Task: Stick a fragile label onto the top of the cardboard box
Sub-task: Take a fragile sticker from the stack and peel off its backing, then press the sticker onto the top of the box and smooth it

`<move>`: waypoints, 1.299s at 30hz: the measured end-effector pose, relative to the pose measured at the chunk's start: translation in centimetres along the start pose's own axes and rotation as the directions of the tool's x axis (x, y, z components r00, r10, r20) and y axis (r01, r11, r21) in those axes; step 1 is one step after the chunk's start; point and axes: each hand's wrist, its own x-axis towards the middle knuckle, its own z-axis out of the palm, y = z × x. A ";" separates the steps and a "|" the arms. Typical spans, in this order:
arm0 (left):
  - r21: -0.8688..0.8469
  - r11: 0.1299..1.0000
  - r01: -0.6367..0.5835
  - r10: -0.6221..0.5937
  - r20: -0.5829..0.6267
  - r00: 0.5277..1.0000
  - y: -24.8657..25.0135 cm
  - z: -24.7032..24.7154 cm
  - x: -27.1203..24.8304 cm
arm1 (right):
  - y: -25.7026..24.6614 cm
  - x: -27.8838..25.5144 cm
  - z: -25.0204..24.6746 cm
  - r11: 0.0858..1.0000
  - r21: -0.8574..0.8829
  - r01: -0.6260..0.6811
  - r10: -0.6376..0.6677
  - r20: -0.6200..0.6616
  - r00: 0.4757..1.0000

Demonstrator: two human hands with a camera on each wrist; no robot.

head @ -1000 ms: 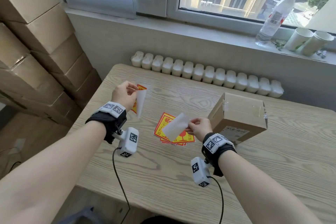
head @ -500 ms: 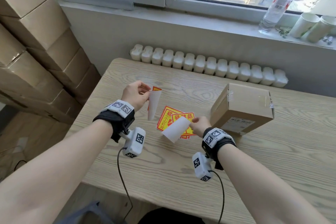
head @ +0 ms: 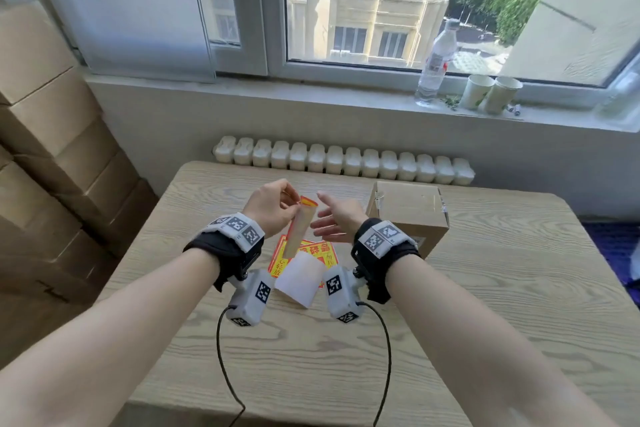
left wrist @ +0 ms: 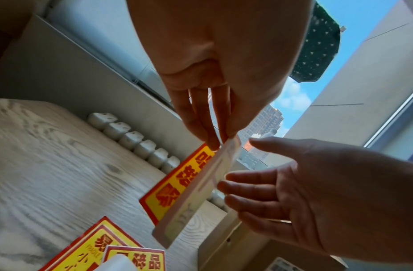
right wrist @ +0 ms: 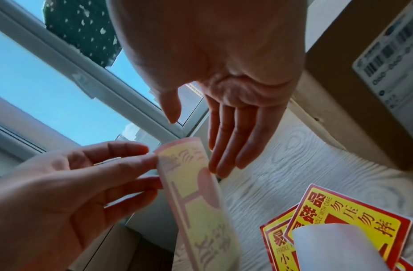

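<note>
The left hand pinched the top edge of the peeled red-and-yellow fragile label, letting it hang curled above the pale wood-grain table, apparently so the adhesive side touched nothing. The right hand was spread wide and held nothing, fingers just beside the label, likely to take its free edge. The brown cardboard box stood to the right, its top bare. The curled white backing sheet lay over the stack of spare red-and-yellow labels, hiding how many lay there. Contact between right fingers and label could not be determined.
</note>
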 end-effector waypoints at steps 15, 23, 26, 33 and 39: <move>-0.030 0.998 -0.054 0.056 0.078 0.995 3.8 1.2 -0.2 | -0.7 -2.0 -3.8 0.952 0.249 0.177 -0.150 -0.124 0.981; 0.201 0.968 0.148 -0.147 -0.017 0.989 3.7 1.8 1.3 | -0.4 -2.7 -7.3 0.891 0.344 0.297 -0.213 -0.261 0.941; 0.085 0.985 0.152 -0.157 0.053 0.986 4.5 3.2 2.1 | -0.3 -3.0 -8.9 0.888 0.354 0.294 -0.205 -0.268 0.941; -0.013 0.996 0.085 -0.084 0.091 0.992 8.3 7.0 3.4 | 0.3 -3.1 -13.4 0.882 0.318 0.348 -0.227 -0.360 0.905; -0.027 0.986 0.163 -0.159 0.101 0.982 10.4 10.1 4.7 | 1.3 -1.8 -17.1 0.929 0.140 0.344 -0.258 -0.423 0.869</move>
